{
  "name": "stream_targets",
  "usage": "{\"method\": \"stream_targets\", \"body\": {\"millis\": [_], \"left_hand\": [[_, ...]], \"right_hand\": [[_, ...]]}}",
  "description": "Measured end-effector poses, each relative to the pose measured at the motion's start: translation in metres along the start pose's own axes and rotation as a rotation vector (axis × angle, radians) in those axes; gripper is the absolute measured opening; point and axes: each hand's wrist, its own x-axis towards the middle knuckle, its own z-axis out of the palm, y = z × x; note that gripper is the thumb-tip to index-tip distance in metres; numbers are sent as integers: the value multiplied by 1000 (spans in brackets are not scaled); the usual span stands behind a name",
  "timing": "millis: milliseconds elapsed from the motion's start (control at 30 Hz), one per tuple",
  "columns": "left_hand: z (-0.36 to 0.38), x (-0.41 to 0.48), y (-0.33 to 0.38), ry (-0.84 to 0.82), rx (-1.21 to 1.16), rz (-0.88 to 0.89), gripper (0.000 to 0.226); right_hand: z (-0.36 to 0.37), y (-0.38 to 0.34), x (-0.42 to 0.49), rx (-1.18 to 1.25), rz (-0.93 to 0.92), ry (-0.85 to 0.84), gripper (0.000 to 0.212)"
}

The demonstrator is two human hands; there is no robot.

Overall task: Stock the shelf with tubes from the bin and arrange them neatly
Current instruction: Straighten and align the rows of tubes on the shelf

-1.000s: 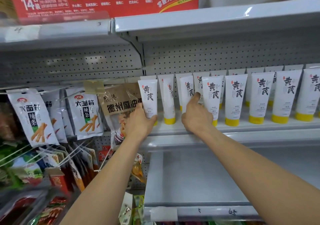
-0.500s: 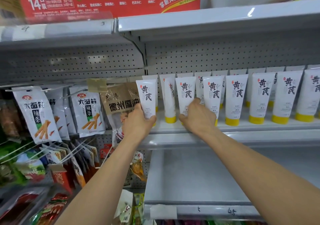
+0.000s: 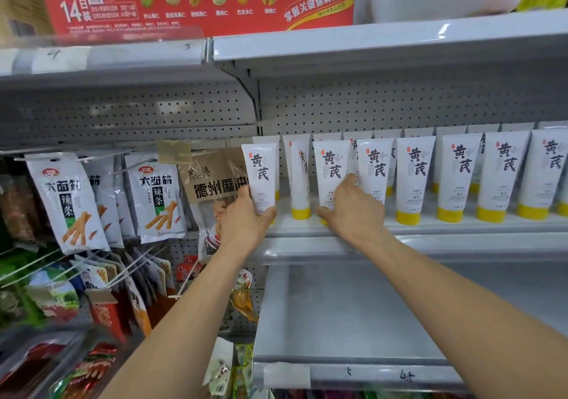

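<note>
Nearest, left hand (image 3: 246, 223) clasped round lower half of end tube (image 3: 260, 171), upright at its 12 o'clock. At 3 o'clock, right hand (image 3: 353, 211) grasping foot of third tube (image 3: 330, 168). Beyond, shelf (image 3: 445, 229) with tube row (image 3: 461, 171) running toward 3 o'clock; snack packets (image 3: 66, 202) hanging at 9 o'clock.

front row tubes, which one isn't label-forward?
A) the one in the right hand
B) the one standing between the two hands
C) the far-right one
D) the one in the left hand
B: the turned tube, standing between the left hand and the right hand, shows its label swung off to the side, while the left-end tube and the third tube that those hands hold face front.
</note>
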Motion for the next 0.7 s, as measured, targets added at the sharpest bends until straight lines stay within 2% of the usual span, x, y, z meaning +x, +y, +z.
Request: {"method": "stream_targets", "body": {"millis": [133, 300, 400, 467, 533, 633, 700], "left_hand": [[-4, -2, -1, 18, -104, -11, 76], [-12, 4, -4, 6, -197, -33, 81], [-10, 4, -4, -29, -229, -36, 80], [-7, 3, -4, -47, -226, -30, 78], [-5, 3, -5, -56, -228, -28, 73], [-2, 3, -7, -56, -209, -8, 60], [-1, 4, -9, -52, -182, 6, 53]], "right_hand": [[-14, -1, -8, 45, -26, -3, 66], [-50, -8, -13, -229, -227, 279, 47], [-77, -25, 7, -174, -362, 392, 31], [-90, -38, 29, -81, -504, 296, 35], [-100, -52, 51, -42, -574, 34, 43], [-104, -69, 75, -101, -561, -377, 51], [-102, -76, 86, -230, -531, -519, 52]]}}
